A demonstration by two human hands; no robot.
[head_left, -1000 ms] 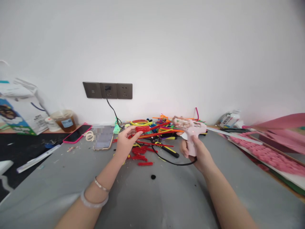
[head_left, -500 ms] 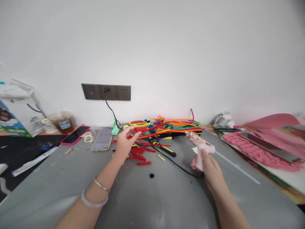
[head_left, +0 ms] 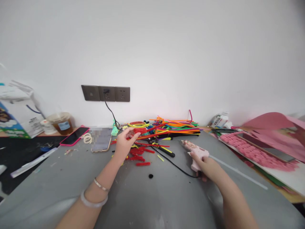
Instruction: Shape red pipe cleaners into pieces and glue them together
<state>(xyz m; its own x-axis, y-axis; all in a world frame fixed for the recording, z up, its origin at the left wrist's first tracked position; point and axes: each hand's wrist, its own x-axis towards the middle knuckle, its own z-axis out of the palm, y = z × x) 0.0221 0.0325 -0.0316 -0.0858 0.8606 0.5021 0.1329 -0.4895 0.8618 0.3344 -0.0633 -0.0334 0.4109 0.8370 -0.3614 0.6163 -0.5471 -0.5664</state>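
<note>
Pinched between the thumb and fingers of my left hand [head_left: 125, 140] is a red fuzzy pipe-cleaner piece [head_left: 140, 130], held up over the table. My right hand [head_left: 207, 166] is closed on a pale pink glue gun [head_left: 196, 151], its nozzle pointing left and away from me. A clear glue stick [head_left: 240, 171] sticks out from the back of the gun. Below my left hand lie several red pipe-cleaner pieces [head_left: 140, 152]. Pliers with black and yellow handles [head_left: 166, 150] rest between the hands.
Behind the hands, a pile of coloured pipe cleaners [head_left: 176, 125] lies against the wall. To the left are a phone [head_left: 101, 140], a pink-cased phone [head_left: 74, 136] and a drink cup [head_left: 62, 123]. Pink knitted material [head_left: 257, 149] lies right. A black cord [head_left: 177, 167] crosses the table.
My right hand has lowered the glue gun and shifted it slightly left, with the hand turned more over it. My left hand still holds the red piece in nearly the same place.
</note>
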